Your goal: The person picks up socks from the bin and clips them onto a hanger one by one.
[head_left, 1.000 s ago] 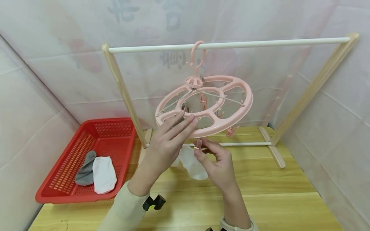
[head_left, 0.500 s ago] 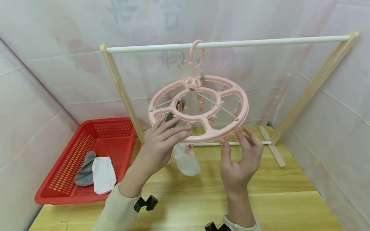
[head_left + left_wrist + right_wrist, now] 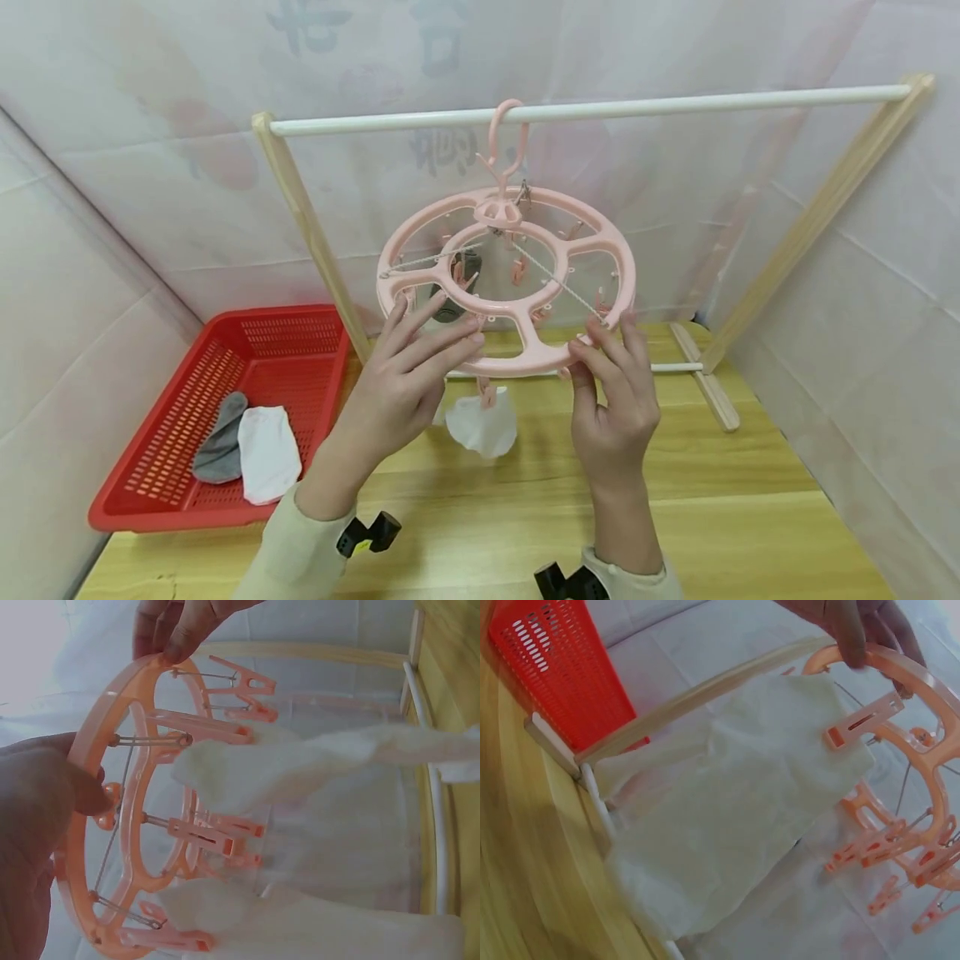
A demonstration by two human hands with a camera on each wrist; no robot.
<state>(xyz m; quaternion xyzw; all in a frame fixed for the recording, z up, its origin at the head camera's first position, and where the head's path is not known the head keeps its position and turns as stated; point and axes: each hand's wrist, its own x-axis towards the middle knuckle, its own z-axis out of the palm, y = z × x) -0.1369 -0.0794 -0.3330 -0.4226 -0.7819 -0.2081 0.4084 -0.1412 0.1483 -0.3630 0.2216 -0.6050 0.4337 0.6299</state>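
A round pink clip hanger (image 3: 528, 364) hangs by its hook from a white rail. My left hand (image 3: 405, 383) holds its front-left rim, fingers over the top. At the front-right rim, my right hand (image 3: 618, 392) pinches the ring between thumb and fingers. Pink clothespins dangle below the ring. One clothespin (image 3: 862, 720) bites the end of a white sock (image 3: 720, 802), seen in the right wrist view. Two white pieces hang in the left wrist view, the upper one a white sock (image 3: 300, 761). Behind the ring hangs a dark grey sock (image 3: 448, 308).
The white rail (image 3: 675, 107) spans a wooden-ended rack on the wood-grain table (image 3: 750, 533). To the left stands a red basket (image 3: 213, 517) with a grey sock (image 3: 221, 442) and a white sock (image 3: 268, 454) in it. Pale sheeting encloses the sides and back.
My right hand has let go of the clothespin by the white sock and moved right and up to the rim. The ring has shifted left and turned, my left hand moving with it.
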